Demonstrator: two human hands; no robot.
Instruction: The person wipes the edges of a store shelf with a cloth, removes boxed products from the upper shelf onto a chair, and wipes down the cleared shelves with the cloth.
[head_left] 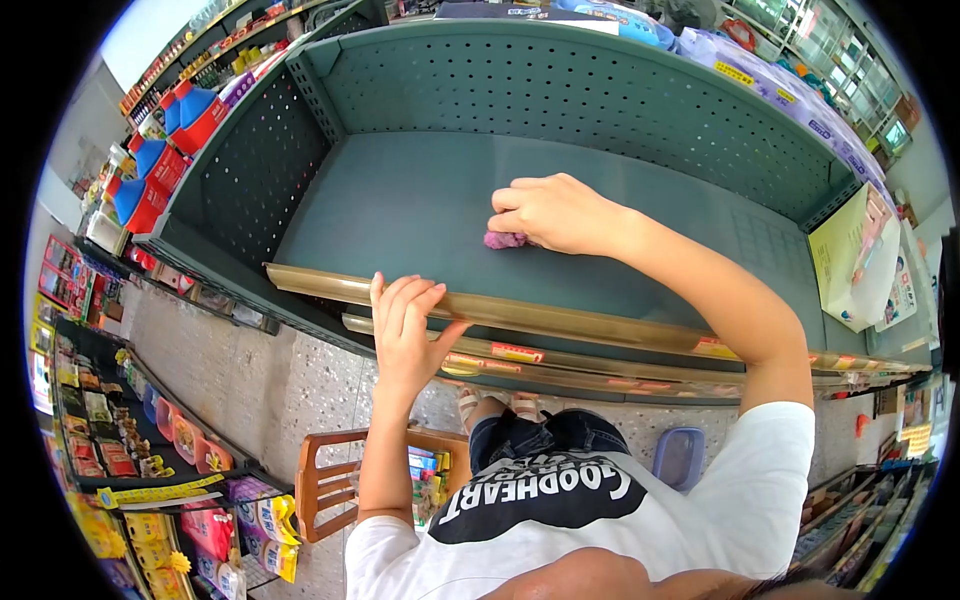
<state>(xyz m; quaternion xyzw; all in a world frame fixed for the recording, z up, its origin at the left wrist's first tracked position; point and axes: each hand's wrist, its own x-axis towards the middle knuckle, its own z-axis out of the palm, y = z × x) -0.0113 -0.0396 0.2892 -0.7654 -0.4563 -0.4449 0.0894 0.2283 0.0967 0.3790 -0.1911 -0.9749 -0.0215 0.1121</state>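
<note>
My right hand [560, 215] is closed around a bunched pink-purple cloth [504, 240], pressed against the dark green metal shelf [400, 200]. Only a small wad of the cloth shows beneath the fingers. At the shelf's front edge, my left hand [405, 330] rests with its fingers stretched over the brownish price strip [570, 318]. Its thumb is spread apart, lying against the front of the strip.
Perforated panels [590, 90] rise at the shelf's back and sides. Papers [853, 255] stand at its right end. Blue-and-red bottles [140, 200] line the left. Below are a wooden chair [320, 480] and a bluish plastic basin [679, 458]. Lower strips [600, 378] jut out underneath.
</note>
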